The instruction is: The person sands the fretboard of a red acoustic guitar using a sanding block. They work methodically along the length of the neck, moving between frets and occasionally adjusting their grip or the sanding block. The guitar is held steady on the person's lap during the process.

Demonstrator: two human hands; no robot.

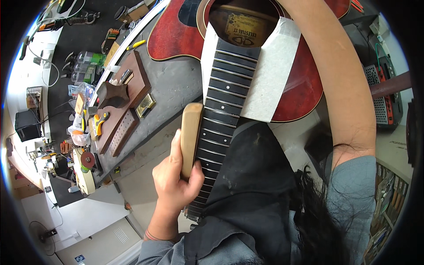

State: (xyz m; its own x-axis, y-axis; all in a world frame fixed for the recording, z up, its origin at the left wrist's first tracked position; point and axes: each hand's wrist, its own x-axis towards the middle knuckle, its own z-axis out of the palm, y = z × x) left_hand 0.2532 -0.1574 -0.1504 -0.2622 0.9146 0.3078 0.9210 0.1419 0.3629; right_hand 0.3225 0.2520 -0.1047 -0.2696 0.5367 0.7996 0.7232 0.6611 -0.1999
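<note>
A red acoustic guitar (174,37) lies with its body at the top and its neck running down toward my lap. White paper (270,75) covers the top on both sides of the dark fretboard (221,106). My left hand (179,176) is closed around a long, rounded wooden block (191,137), thumb on one side and fingers on the other. The block lies along the left edge of the fretboard; whether it touches the fret ends I cannot tell. My right forearm reaches over the guitar body, and the hand is beyond the upper edge.
On the dark workbench (170,84) at left lie wooden boards (139,79), a dark curved block (113,94), a yellow-handled tool (101,123) and a small brass-coloured piece (145,105). A red-and-grey appliance (384,95) stands at right. A black apron (251,176) covers my lap.
</note>
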